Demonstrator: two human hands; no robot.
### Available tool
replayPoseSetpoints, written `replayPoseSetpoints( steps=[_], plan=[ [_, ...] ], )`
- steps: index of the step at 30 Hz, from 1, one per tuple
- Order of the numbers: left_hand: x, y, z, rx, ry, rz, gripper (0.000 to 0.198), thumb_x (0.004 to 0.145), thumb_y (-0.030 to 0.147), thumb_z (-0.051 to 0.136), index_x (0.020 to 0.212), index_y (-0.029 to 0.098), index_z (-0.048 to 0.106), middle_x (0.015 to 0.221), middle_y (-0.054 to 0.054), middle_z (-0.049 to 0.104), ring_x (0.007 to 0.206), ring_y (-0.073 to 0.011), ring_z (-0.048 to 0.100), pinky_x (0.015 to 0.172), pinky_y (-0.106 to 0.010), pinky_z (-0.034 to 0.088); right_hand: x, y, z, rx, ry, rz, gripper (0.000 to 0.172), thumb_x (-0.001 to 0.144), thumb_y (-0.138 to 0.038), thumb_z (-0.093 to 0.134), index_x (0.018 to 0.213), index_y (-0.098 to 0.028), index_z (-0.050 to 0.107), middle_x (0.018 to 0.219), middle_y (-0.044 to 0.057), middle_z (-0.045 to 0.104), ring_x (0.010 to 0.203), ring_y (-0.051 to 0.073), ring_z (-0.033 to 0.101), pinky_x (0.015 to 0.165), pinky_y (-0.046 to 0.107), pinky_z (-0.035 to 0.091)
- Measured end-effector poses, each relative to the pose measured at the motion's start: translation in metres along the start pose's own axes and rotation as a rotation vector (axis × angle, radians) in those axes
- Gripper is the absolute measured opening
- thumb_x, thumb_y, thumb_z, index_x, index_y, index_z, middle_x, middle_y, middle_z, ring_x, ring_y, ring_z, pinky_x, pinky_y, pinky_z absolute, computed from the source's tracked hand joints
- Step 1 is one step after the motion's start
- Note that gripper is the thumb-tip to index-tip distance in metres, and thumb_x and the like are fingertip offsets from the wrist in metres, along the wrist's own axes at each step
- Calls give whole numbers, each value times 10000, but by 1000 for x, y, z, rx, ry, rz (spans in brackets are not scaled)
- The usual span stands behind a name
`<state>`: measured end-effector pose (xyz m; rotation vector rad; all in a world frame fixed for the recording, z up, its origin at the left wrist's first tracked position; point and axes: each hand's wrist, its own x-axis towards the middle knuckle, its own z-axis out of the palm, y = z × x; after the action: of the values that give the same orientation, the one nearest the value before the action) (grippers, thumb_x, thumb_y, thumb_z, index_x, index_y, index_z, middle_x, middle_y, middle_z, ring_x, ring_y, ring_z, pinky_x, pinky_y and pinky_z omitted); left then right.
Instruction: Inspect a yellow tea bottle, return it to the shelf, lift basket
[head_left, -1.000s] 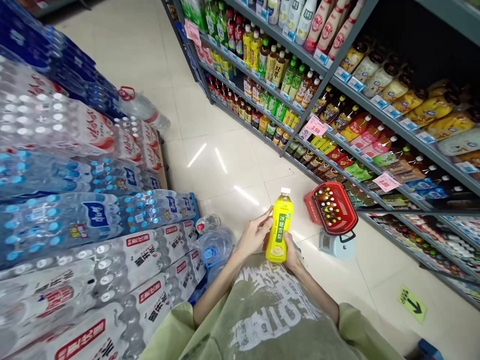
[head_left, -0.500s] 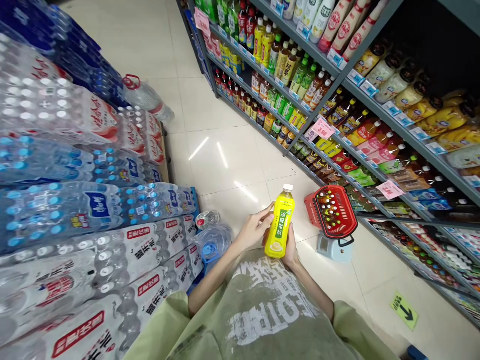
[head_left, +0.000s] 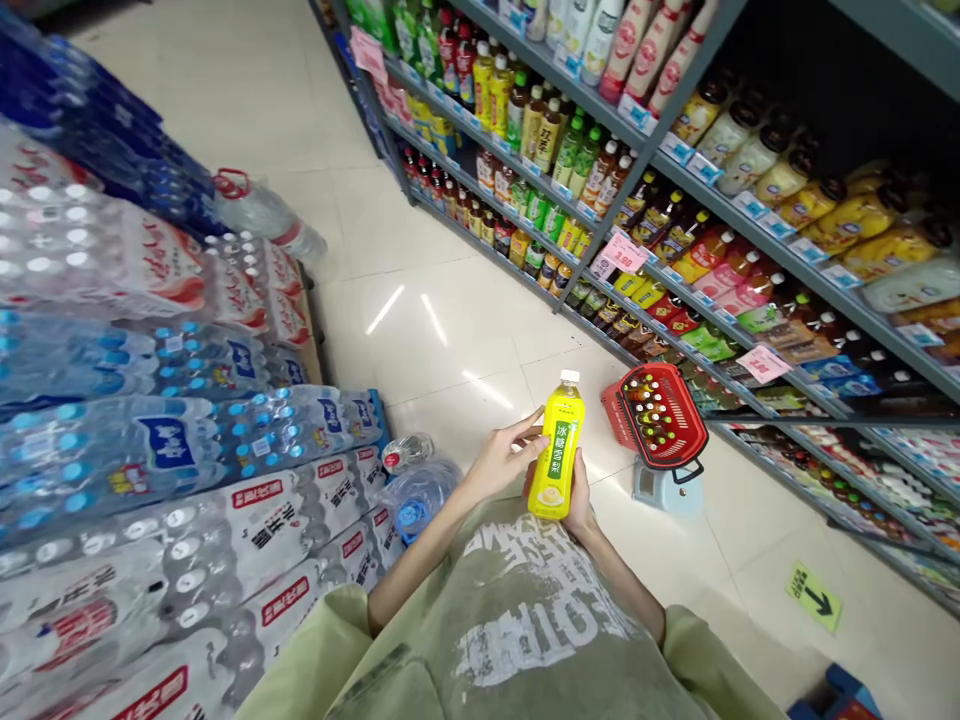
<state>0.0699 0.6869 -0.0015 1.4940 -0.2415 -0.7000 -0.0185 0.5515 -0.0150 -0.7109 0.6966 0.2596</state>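
I hold a yellow drink bottle (head_left: 556,457) with a white cap and a green label upright in front of my chest. My left hand (head_left: 504,460) rests against its left side, fingers curled round it. My right hand (head_left: 579,500) grips the bottle from behind and below, mostly hidden by it.
A red shopping basket (head_left: 663,415) full of bottles sits on a small pale stool (head_left: 666,491) to my right. Drink shelves (head_left: 675,150) run along the right. Stacked shrink-wrapped water packs (head_left: 150,440) fill the left, with large water jugs (head_left: 420,495) on the tiled floor.
The view has shifted slightly. The bottle and both hands stay in nearly the same hold, and the bottle leans a little more to the right than a second ago.
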Motion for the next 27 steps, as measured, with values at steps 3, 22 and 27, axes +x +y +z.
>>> replayPoseSetpoints(
  steps=[3,22,27],
  plan=[
    [12,3,17,-10,-95,-16,745,966,512,648,1586,151,448,1337,-141,731,1121,-279,711,965,-382,585,-8,-7,-14,47,28,-65,618,779,-817,608,822,-208,707,678,52,724,732,268,730,614,372,613],
    [27,-22,457,-294,-1058,-422,633,865,722,639,1001,116,763,930,-79,795,925,-243,697,938,-349,477,-262,-22,-250,433,513,-662,706,827,-826,543,1046,-190,758,735,66,730,571,252,704,532,391,592],
    [-53,-40,555,-329,-1341,-619,777,904,801,476,1099,97,740,923,-128,789,816,-236,718,779,-322,532,-333,5,-296,550,661,-733,727,761,-851,585,1031,-195,741,686,48,707,536,241,688,513,378,583]
  ],
)
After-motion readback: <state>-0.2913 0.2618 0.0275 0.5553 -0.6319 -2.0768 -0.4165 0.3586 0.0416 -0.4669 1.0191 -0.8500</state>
